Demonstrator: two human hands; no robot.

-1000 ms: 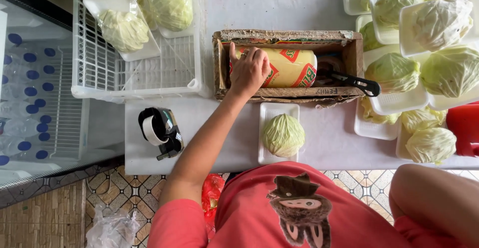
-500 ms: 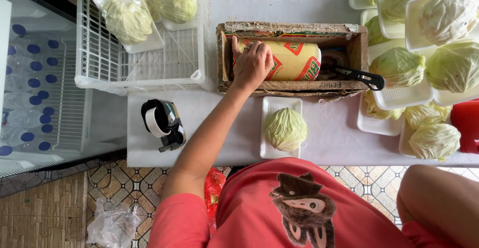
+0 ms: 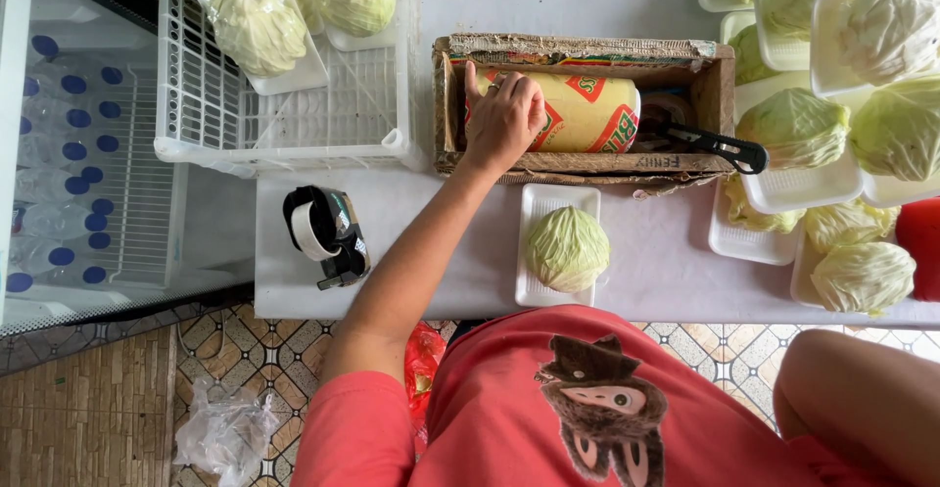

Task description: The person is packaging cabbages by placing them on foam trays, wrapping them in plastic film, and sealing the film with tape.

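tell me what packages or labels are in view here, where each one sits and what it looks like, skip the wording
Wrap roll: lying in the cardboard box, under the left hand; a cylinder with a yellow label and red and green patches.
Cardboard box: table middle, brown, open-topped, worn, with printed sides.
Foam trays: white, holding cabbages, one before the person, others right and in the white basket.
Bottles: far left, clear with blue caps.

left hand rests on yellow cling-film roll inside brown cardboard box, far-centre on white table. white foam tray with green cabbage near of box. white wire basket left of box, black tape dispenser near it. trays of cabbages right.
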